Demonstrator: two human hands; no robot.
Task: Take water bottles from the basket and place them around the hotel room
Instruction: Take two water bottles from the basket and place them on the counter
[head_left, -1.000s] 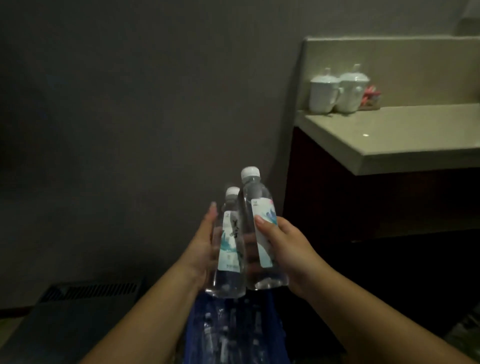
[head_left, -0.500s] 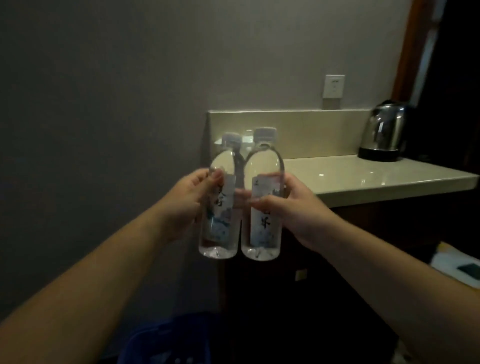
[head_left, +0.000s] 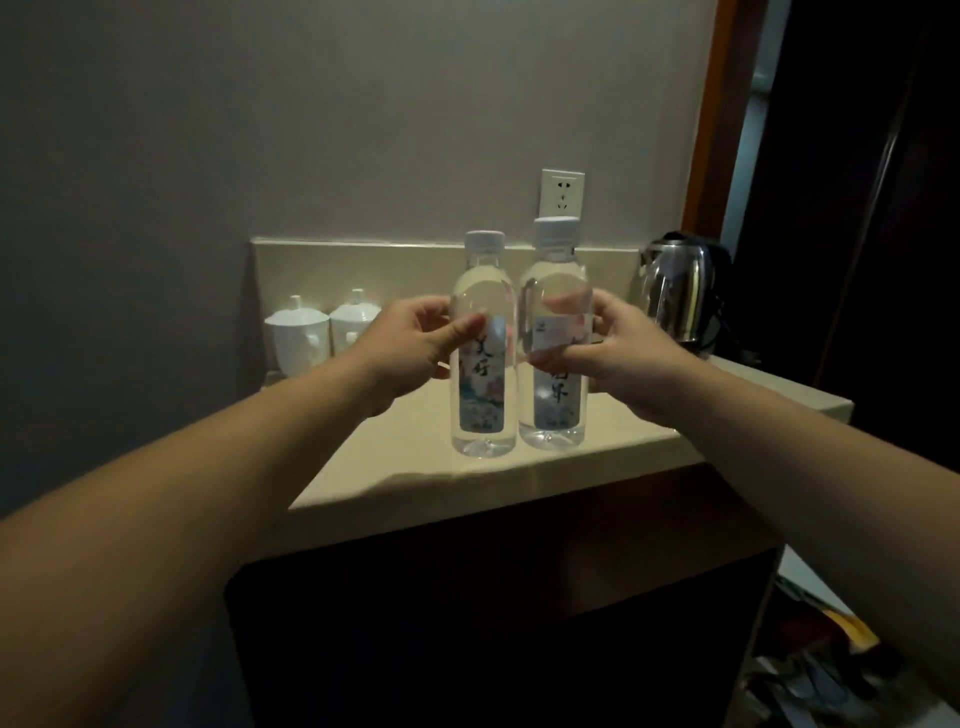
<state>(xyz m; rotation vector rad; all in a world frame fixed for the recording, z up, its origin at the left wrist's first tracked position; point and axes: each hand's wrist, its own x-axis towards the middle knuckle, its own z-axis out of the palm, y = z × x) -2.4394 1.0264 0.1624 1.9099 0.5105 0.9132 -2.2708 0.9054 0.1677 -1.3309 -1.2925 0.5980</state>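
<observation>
Two clear water bottles with white caps and pale printed labels stand upright side by side over the beige countertop (head_left: 415, 467). My left hand (head_left: 410, 348) grips the left bottle (head_left: 483, 353) around its middle. My right hand (head_left: 608, 353) grips the right bottle (head_left: 556, 338) the same way. The bottle bases are at or just above the counter surface; I cannot tell whether they touch it. The basket is out of view.
Two white lidded cups (head_left: 317, 332) stand at the counter's back left. A steel kettle (head_left: 680, 291) sits at the back right under a wall socket (head_left: 562, 192). Below the counter is a dark cabinet (head_left: 493, 597). A dark doorway opens on the right.
Both hands have carried the bottles forward from in front of the counter's edge to over the countertop. The view has risen; the blue basket has dropped out of sight.
</observation>
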